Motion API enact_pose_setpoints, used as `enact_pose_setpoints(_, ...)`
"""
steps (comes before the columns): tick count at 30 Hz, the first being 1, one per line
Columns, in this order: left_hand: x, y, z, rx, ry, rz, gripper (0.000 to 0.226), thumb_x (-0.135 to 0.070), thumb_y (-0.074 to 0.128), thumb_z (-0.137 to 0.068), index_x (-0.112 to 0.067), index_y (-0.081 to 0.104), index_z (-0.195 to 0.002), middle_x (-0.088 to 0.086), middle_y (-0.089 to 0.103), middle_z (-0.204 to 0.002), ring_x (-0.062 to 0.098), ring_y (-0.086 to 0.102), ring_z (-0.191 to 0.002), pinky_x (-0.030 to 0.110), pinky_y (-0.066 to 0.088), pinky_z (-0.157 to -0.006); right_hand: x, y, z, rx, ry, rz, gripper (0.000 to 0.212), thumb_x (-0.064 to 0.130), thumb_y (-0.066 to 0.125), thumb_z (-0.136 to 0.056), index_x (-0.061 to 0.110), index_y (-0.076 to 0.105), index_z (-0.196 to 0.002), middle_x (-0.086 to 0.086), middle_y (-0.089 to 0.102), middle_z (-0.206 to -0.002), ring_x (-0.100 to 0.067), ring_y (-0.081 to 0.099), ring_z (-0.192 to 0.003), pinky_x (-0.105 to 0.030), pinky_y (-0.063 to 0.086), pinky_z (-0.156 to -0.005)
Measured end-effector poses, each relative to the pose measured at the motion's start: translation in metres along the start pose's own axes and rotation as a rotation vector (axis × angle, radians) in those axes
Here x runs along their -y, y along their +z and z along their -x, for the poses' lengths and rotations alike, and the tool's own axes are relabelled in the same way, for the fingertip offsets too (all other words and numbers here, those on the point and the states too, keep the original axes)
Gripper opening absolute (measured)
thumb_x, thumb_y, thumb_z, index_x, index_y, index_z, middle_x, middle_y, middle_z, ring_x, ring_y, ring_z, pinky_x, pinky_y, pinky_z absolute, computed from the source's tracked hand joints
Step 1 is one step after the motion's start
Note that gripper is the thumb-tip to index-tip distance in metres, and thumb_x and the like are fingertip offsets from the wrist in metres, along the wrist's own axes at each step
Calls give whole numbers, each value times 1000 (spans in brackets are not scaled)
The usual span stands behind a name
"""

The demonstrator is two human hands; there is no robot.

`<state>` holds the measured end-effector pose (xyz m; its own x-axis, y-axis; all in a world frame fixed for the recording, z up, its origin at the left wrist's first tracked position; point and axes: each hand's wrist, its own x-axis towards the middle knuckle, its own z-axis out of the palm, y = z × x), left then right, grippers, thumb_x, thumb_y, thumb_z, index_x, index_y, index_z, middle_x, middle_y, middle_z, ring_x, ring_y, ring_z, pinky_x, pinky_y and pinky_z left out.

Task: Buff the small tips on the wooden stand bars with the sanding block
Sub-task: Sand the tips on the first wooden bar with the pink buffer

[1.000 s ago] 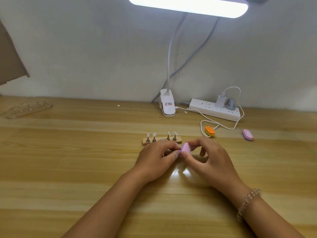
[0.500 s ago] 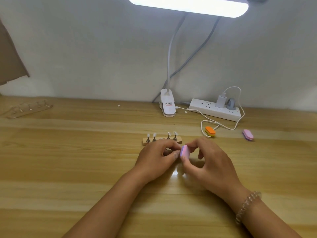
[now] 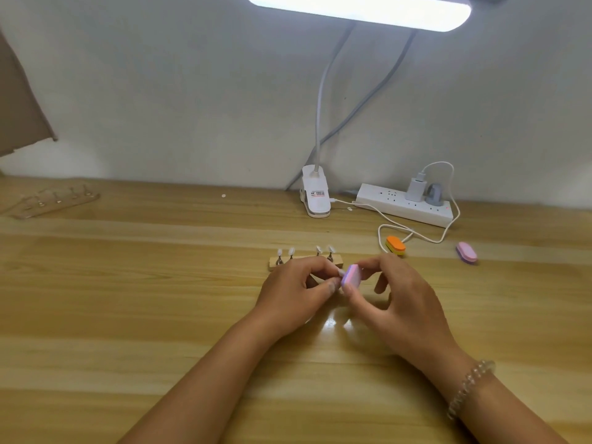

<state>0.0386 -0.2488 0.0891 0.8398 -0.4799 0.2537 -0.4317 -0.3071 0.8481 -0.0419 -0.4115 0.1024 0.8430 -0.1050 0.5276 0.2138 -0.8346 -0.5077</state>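
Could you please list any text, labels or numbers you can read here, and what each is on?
Nothing is legible.
Lamp clip: a small label with red and dark print, too blurred to read.
Power strip: only socket holes and a red light, no readable marks.
Sanding blocks and wooden stand: no print visible.

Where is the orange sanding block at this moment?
The orange sanding block lies on the table, right of the wooden stand bar, near the white cable and before the power strip.

both hands meeting above wooden table, right pinching pink sanding block, wooden stand bar behind
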Motion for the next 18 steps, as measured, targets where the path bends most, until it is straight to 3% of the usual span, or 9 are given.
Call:
enact_pose_setpoints(2,0,-1,0,4,-5,-1,18,-27,65,-86,-44,67,-79,-26,67,-80,-4,51,-55,27,41,-64,4,0,1,53,-49,21,29,51,61,-81,29,62,-100,17,60,-92,-7,55,-76,-32,49,-64)
enact_pose_setpoints(6,2,0,0,0,-16,-1,13,-29,67,-86,-41,70,-80,-22,68,-81,-1,53,-57,28,41,-63,-5,-1,-3,5,40,-24,22,43,68,-83,29,65,-99,17,63,-93,-9,57,-77,-37,50,-71)
enact_pose_setpoints(10,4,0,0,1,-9,-35,14,-24,70,-88,-37,73,-83,-24,69,-82,-3,55,-59,27,42,-63,1,0,1,59,-59,-25,32,55,59,-82,31,66,-102,20,62,-92,-8,57,-75,-26,47,-62)
enact_pose_setpoints(14,2,1,0,-4,-3,-48,25,-25,72,-87,-47,68,-74,-29,64,-72,-1,54,-58,25,41,-62,-9,0,-5,16,62,-55,18,45,68,-84,31,68,-96,19,65,-90,-7,58,-77,-36,51,-71)
enact_pose_setpoints(18,2,0,0,1,4,-44,21,-24,73,-85,-42,69,-74,-29,62,-67,-5,49,-50,23,37,-58,-1,0,0,50,-62,-14,28,56,58,-83,32,65,-96,20,61,-89,-8,57,-73,-28,47,-60)
